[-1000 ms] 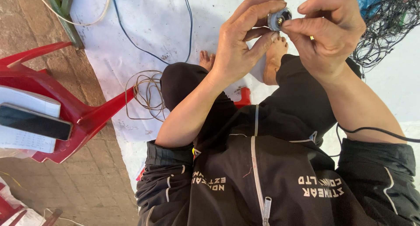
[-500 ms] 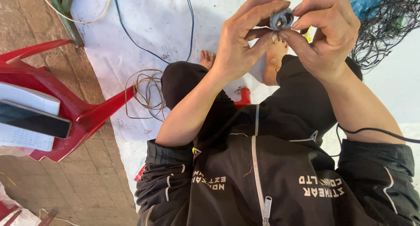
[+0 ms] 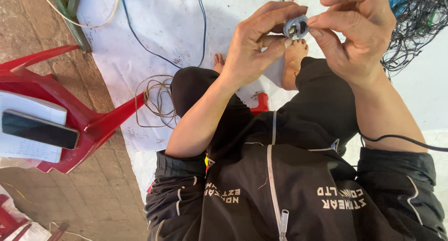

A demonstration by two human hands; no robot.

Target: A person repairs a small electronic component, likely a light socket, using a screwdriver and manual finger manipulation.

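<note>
Since the earlier frames both hands are sitting slightly higher in the view and the small grey round part [image 3: 296, 27] is turned a little between the fingertips; the chair, phone and wires are lying where they were. The left hand [image 3: 254, 47] is pinching the part from the left with thumb and forefinger, its other fingers curled beneath. The right hand [image 3: 357, 33] is pinching the same part from the right, fingers pressed together over its rim. The part is being held in the air above the person's bare feet [image 3: 294, 63], one part only, with a metal centre showing.

Two hands, one part, two feet partly showing. One red plastic chair [image 3: 70, 110] is standing on the left, carrying one dark phone [image 3: 39, 129] lying on a white notebook [image 3: 28, 152]. One loose coil of tan wire [image 3: 156, 101] is lying on the white sheet [image 3: 154, 26] beside the left knee. A dark blue wire [image 3: 158, 54] is running across the sheet, and a tangle of black wires [image 3: 415, 31] is lying at the upper right. A black cable [image 3: 401, 140] is crossing the right forearm. The hands are hiding much of the part.
</note>
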